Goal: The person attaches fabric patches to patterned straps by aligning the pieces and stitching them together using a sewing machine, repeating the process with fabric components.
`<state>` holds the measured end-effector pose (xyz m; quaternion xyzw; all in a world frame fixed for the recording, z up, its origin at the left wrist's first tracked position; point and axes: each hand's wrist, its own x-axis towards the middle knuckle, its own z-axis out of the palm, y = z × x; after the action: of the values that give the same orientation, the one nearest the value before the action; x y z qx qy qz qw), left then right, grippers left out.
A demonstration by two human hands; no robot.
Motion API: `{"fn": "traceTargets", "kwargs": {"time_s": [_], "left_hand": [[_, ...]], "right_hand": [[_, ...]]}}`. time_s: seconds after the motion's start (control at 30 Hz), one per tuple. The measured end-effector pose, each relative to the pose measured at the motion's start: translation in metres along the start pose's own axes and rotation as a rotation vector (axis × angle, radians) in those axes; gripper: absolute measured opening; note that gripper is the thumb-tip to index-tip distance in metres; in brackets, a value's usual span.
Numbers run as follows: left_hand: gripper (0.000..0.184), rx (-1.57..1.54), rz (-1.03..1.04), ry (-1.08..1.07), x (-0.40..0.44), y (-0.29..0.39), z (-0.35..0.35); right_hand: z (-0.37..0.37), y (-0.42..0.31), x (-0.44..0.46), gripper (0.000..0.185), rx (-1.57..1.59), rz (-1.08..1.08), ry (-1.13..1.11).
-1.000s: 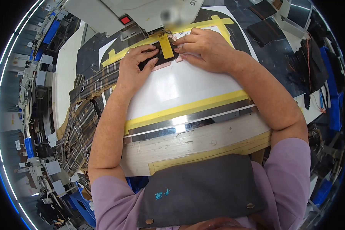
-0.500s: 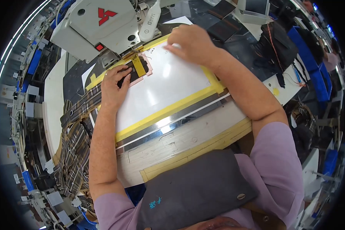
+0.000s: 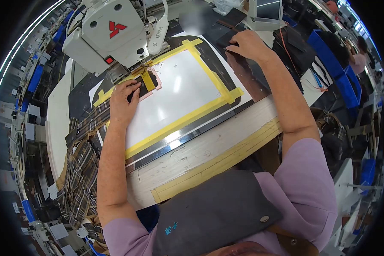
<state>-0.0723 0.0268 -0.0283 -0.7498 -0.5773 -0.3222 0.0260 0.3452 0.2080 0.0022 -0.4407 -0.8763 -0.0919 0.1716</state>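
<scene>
My left hand [image 3: 124, 100] is closed by thumb and fingers on a small black plate [image 3: 137, 83] with a yellow strip [image 3: 148, 80] across it. The plate lies by a pink-edged cutout [image 3: 158, 81] in a white sheet [image 3: 175, 94], close to the sewing machine head [image 3: 115, 38]. Under my left wrist runs a plaid fabric strip [image 3: 89, 117]. My right hand [image 3: 251, 46] is over dark flat pieces [image 3: 226, 39] to the right of the sheet, with bent fingers and a gap between thumb and forefinger. Whether the fingertips touch a piece cannot be made out.
Yellow tape [image 3: 179, 134] borders the sheet. Bundled plaid fabric [image 3: 81, 179] hangs at the left table edge. A small screen unit [image 3: 265, 13] stands at the back right, near black cloth [image 3: 296, 55] and blue bins [image 3: 347, 81]. Another person [image 3: 359, 55] is at the far right.
My right hand has moved right, off the white sheet's upper edge, to the dark pieces. My left hand stays on the black plate. The camera view has shifted slightly.
</scene>
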Motion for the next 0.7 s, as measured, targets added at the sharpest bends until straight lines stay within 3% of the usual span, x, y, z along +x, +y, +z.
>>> {"fn": "traceTargets", "kwargs": {"time_s": [0.4,0.6,0.7], "left_hand": [[0.021,0.025,0.02,0.02,-0.002,0.001,0.001],[0.021,0.052,0.04,0.023,-0.003,0.0,0.002],[0.021,0.065,0.05,0.039,-0.004,0.0,0.003]], "right_hand": [[-0.007,0.012,0.001,0.028,0.025,-0.125,-0.085],[-0.025,-0.013,0.005,0.024,-0.138,-0.116,-0.25],[-0.009,-0.005,0.004,0.022,-0.144,-0.119,-0.081]]}}
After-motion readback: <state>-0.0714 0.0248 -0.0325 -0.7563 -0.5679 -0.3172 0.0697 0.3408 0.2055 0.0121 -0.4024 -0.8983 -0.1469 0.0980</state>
